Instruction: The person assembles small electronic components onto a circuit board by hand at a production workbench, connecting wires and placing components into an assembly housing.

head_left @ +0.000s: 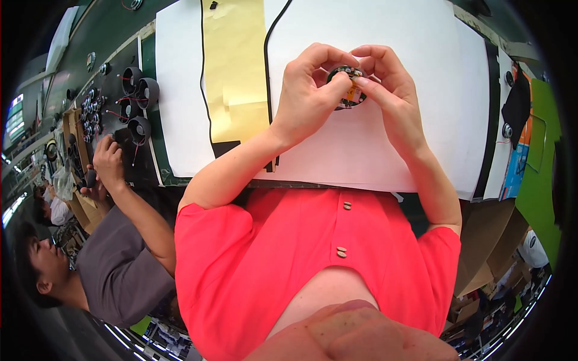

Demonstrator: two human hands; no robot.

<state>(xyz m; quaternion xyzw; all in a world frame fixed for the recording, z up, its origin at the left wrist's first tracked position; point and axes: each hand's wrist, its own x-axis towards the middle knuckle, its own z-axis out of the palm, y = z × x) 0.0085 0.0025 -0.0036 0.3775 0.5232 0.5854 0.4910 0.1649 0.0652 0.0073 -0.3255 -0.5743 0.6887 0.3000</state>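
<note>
Between my two hands is a small round dark circuit board with an orange-yellow patch in its middle, held above the white work sheet. My left hand grips its left side, the thumb pressed onto the face. From the other side my right hand holds it, thumb on the face and fingers curled round the far edge. The fingers cover much of the rim, and the underside is hidden.
A yellow sheet edged with black strips lies left of my hands. Farther left, several black cup-shaped housings with red wires stand beside a co-worker's hand. At the right edge are a black strip and a green panel.
</note>
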